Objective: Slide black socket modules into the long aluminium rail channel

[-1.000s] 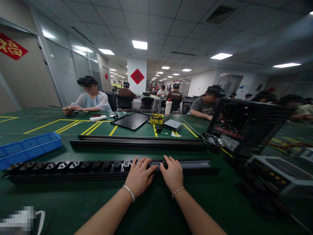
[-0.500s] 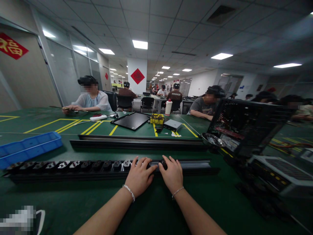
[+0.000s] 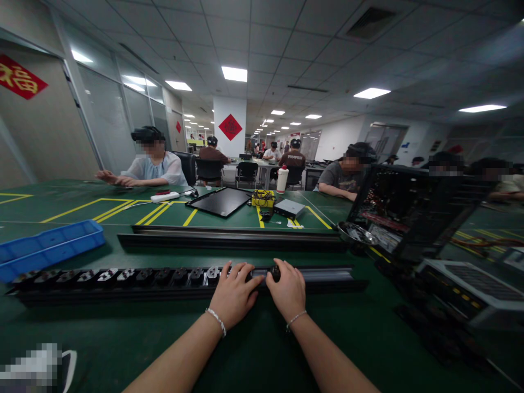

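My left hand point(image 3: 234, 297) lies palm down on the long black socket rail point(image 3: 123, 283), wrist low on the mat and fingers spread and relaxed across the top of the channel. It presses there and clasps nothing. Just beside it, almost thumb to thumb, my right hand point(image 3: 289, 292) arches over the same rail. Its thumb and forefinger are pinched on a small black plug piece point(image 3: 275, 273) that sits in the channel. Both forearms come in from the bottom edge, and each wrist wears a thin bracelet.

The rail runs across the green table mat point(image 3: 123, 338) right in front of me. Its left stretch is filled with a row of sockets up to my left hand, and the stretch to the right of my hands is bare. At far left a blue tray point(image 3: 49, 245) rests near the rail's end. A second black rail point(image 3: 229, 239) lies parallel behind the first. Farther back are a flat black panel point(image 3: 221, 202), a yellow box point(image 3: 262, 198) and a white bottle point(image 3: 281, 180). To the right, a metal bowl point(image 3: 356, 233) sits against an open computer case point(image 3: 409, 213).

Other people sit working at the far side of the table and at the tables beyond, under a panelled ceiling with strip lights. Red diamond signs hang on the wall and on a pillar.
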`<state>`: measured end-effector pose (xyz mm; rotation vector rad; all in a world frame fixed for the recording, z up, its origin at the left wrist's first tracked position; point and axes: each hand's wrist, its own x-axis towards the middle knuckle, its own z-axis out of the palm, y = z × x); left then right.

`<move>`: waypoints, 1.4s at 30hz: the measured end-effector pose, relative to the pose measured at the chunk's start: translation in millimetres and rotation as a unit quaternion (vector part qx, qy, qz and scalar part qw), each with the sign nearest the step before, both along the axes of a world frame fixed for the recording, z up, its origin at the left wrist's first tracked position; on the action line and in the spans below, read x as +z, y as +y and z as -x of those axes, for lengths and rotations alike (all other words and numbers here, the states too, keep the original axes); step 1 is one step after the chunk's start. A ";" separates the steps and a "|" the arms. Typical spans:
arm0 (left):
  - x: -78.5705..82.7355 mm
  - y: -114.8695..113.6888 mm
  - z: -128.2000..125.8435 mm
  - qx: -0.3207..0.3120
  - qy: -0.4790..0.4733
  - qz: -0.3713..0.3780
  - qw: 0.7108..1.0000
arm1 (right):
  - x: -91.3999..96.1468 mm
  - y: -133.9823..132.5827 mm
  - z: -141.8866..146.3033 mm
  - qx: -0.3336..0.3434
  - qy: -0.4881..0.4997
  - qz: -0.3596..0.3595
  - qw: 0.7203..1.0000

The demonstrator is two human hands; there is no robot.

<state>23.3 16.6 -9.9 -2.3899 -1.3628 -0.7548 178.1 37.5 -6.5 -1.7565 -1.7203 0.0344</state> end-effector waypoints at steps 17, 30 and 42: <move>0.8 -0.3 0.2 0.006 0.006 0.000 1.000 | 0.6 1.4 -0.6 0.005 -0.003 -0.002 1.000; 0.2 -0.2 -0.1 0.006 0.004 0.001 1.000 | 0.8 0.7 -2.0 0.006 -0.004 -0.006 1.000; -0.3 0.2 0.3 0.000 0.005 -0.004 1.000 | 1.3 2.0 -3.9 0.006 -0.023 -0.009 1.000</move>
